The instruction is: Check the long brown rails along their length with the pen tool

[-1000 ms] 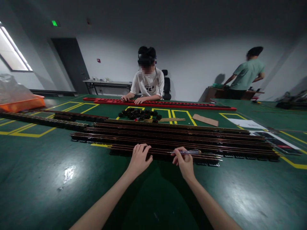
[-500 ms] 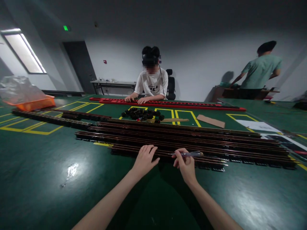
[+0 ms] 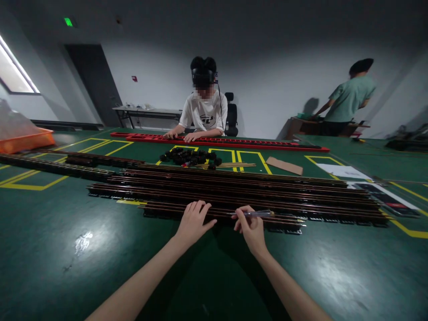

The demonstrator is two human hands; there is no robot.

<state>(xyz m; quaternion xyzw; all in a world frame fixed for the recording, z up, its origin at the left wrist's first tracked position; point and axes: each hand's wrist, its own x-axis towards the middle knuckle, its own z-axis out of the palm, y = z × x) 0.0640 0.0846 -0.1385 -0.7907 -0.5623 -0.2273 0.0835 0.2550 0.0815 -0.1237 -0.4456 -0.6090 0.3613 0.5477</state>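
Note:
Long dark strips with copper-coloured rods (image 3: 214, 189) lie side by side across the green table. My left hand (image 3: 194, 221) rests on the nearest strip, fingers stretched out and thumb apart. To its right, my right hand (image 3: 249, 225) is closed around a screwdriver (image 3: 259, 214) with a clear handle. The screwdriver lies nearly level, its thin shaft pointing left along the nearest strip. Whether its tip touches the strip I cannot tell.
Beyond the strips lie a heap of small black parts (image 3: 190, 157), thin wooden sticks (image 3: 234, 165) and a cardboard piece (image 3: 284, 165). A person (image 3: 205, 111) works at a long red frame (image 3: 284, 145). An orange basket (image 3: 26, 140) stands left; another person (image 3: 351, 98) stands back right.
The view has turned slightly right, so the scene sits further left. Both hands keep nearly the same place on the nearest strip, and the screwdriver stays in my right hand.

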